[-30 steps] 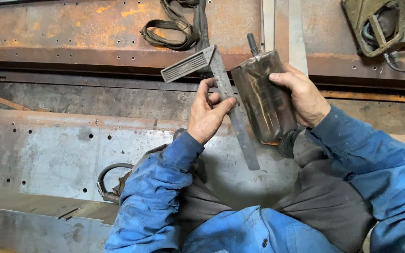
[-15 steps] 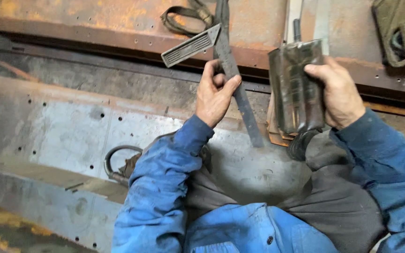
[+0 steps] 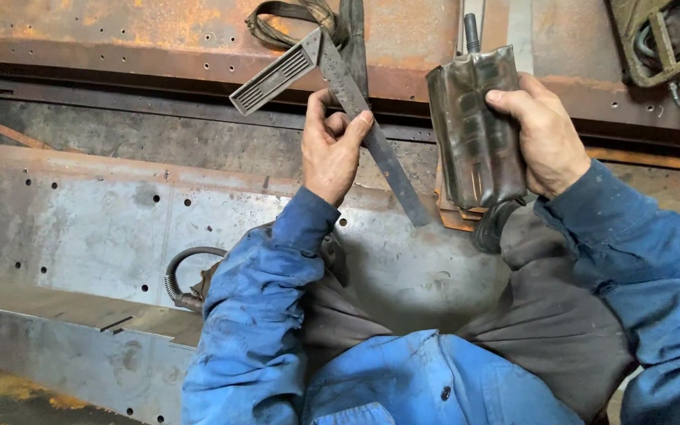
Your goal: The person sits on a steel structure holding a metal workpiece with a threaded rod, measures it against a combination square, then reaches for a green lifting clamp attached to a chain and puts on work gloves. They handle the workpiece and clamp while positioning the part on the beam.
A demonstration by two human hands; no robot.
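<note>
While both hands are raised over the lap, a metal try square (image 3: 332, 86) is held in the left hand (image 3: 332, 149), whose fingers are closed around the flat blade partway along its length. The ribbed stock is thereby left free at the upper left and the blade's far end runs down to the right, apparently so that the tool can be turned and looked over. A dark, worn leather pouch (image 3: 474, 130) is gripped by the right hand (image 3: 541, 134), with the thumb laid across its front and the fingers wrapped behind; it is kept upright, seemingly so that its open top stays uppermost. From that top a dark handle (image 3: 471, 33) protrudes, though what tool it belongs to cannot be made out. The square and the pouch are held just beside each other, not touching. Behind them rusty steel beams (image 3: 120, 47) and a grey perforated steel plate (image 3: 96, 228) are seen. A coiled strap (image 3: 293, 16) is cut off by the upper edge, and an olive-coloured device (image 3: 667, 39) by the upper right corner. A ribbed hose (image 3: 186, 271) is partly hidden behind the blue sleeve (image 3: 261, 315).
</note>
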